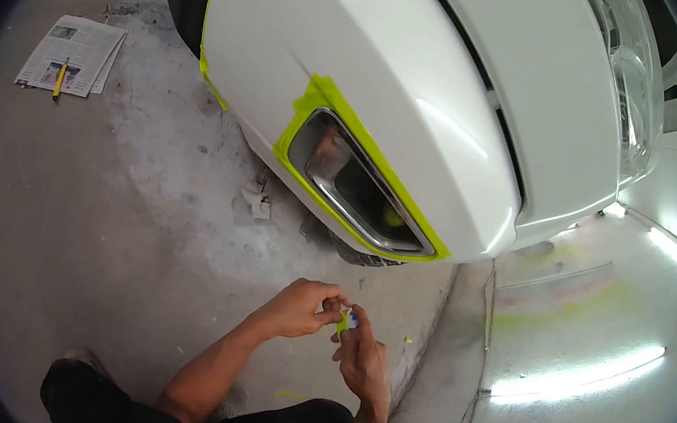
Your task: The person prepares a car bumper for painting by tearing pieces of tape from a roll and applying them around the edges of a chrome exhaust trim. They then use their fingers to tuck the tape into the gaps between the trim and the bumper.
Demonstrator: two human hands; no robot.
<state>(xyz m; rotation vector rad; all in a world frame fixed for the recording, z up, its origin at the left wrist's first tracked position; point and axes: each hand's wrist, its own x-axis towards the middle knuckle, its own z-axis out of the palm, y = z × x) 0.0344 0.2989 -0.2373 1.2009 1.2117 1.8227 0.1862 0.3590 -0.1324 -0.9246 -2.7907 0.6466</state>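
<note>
Yellow-green, small and crumpled with a blue-white fleck: one scrap of masking tape [345, 322] pinched at the fingertips of two hands, left hand [301, 307] and right hand [363, 363], above the floor [100, 251], below one white bumper [334, 27] and one tape-framed fog light [350, 184], one newspaper [73, 52] well apart.

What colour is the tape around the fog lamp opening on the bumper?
The tape is yellow-green, seen best in the head view.

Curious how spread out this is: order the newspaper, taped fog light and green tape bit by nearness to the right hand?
1. green tape bit, pinched by the right hand.
2. taped fog light, ahead on the bumper.
3. newspaper, far left on the floor.
</note>
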